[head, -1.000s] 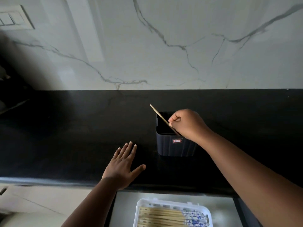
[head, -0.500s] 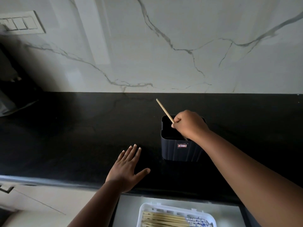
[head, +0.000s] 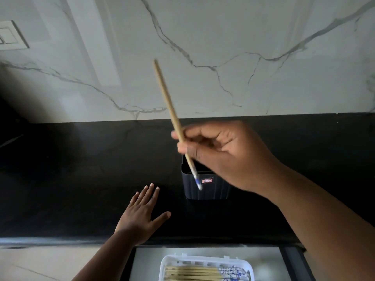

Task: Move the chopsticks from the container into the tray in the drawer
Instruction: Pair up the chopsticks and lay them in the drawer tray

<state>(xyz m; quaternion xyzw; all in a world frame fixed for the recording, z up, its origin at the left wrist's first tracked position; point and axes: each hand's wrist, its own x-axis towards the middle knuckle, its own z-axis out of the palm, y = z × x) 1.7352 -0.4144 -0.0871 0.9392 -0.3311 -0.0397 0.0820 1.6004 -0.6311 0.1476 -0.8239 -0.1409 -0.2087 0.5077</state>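
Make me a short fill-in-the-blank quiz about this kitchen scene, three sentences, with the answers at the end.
1. The right hand pinches a single ____ above the dark container.
2. The left hand lies flat, fingers spread, on the black ____.
3. The white tray in the open ____ already holds several chopsticks.

Missing words: chopstick; countertop; drawer
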